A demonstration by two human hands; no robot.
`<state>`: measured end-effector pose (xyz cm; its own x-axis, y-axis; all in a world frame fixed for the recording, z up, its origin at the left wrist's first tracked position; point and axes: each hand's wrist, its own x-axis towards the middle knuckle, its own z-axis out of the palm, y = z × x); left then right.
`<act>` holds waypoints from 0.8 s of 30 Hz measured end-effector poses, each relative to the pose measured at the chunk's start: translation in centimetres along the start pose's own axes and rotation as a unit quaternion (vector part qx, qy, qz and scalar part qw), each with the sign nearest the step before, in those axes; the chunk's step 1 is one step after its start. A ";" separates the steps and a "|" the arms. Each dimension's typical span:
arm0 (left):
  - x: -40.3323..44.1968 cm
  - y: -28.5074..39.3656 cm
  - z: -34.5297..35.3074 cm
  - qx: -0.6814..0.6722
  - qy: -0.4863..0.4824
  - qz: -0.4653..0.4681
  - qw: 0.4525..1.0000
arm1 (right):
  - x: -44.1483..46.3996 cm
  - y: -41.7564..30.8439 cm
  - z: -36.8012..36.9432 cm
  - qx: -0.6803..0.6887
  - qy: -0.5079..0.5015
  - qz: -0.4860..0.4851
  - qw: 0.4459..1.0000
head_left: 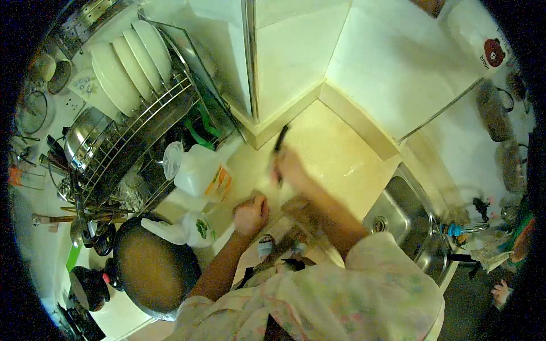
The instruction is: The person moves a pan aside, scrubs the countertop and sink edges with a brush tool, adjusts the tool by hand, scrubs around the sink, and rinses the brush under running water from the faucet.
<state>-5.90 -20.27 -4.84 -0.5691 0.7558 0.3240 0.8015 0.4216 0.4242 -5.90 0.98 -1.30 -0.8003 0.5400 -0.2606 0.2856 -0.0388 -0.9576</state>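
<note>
Rack (170, 98) holds bowls (133, 62) on edge; beside it stands a jug (196, 167), contents unclear. Left hand (251, 215) is curled into a fist. Right hand (289, 163), blurred, clamps a dark tool (281, 137) above the table (335, 142), left of the sink (401, 213).

The pale yellow countertop (335, 150) looks smooth and glossy, the grey angular sink (401, 213) shiny metal; the white translucent jug (196, 173) and white spray bottle (176, 230) look smooth plastic, the round white bowls (114, 74) glossy, the pale floral garment (347, 290) matt cloth; the slender black tool (282, 138) is too blurred to tell
</note>
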 end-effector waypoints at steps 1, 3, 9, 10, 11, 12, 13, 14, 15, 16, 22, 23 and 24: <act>0.2 0.1 -0.1 0.019 -0.034 -0.021 0.999 | -3.0 0.1 2.1 -0.005 -0.042 -0.010 0.999; -0.3 0.5 -0.8 0.040 -0.077 -0.046 0.995 | -3.5 0.6 3.1 -0.011 -0.050 -0.011 0.999; 0.2 0.7 -1.2 0.014 0.018 0.015 1.000 | 7.3 -0.5 -4.5 -0.002 0.046 -0.012 0.999; 0.4 0.5 -1.0 0.015 0.014 0.013 1.000 | 6.6 0.1 -4.2 -0.031 -0.002 -0.009 0.999; 0.2 0.4 -0.7 0.013 0.010 0.010 1.000 | 4.9 2.0 -2.2 -0.097 0.005 -0.036 0.995; 0.2 0.4 -0.5 0.012 0.005 0.007 1.000 | 2.7 4.0 0.5 -0.162 0.012 -0.064 0.985; 0.4 0.5 -0.8 0.019 -0.007 -0.006 1.000 | -0.9 2.2 2.2 -0.123 -0.033 0.009 0.992; 0.5 1.0 -1.5 0.027 -0.021 -0.021 0.999 | -2.8 1.2 3.4 -0.105 -0.043 0.013 0.994; 0.2 1.3 -1.9 0.034 -0.038 -0.038 0.998 | -2.3 0.4 3.2 -0.092 -0.034 0.012 0.995; -0.2 1.1 -1.7 0.021 -0.029 -0.027 0.999 | -0.1 -0.4 2.5 -0.090 0.007 0.002 0.996; 0.3 0.5 -1.1 -0.011 -0.011 -0.015 1.000 | 9.1 -0.5 -4.9 0.009 -0.011 0.031 0.999; 0.3 0.5 -0.8 -0.013 -0.005 -0.012 1.000 | 7.1 0.6 -3.4 -0.072 0.004 -0.004 0.997; 0.3 0.4 -0.5 -0.014 -0.001 -0.008 1.000 | 3.7 1.3 -1.1 -0.152 0.019 -0.039 0.987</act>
<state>-5.83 -20.12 -4.13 -0.5810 0.7500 0.3161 0.7869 0.4185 0.4534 -7.97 3.84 -3.35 -0.8071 0.5633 -0.1767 0.3736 0.2556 -0.8917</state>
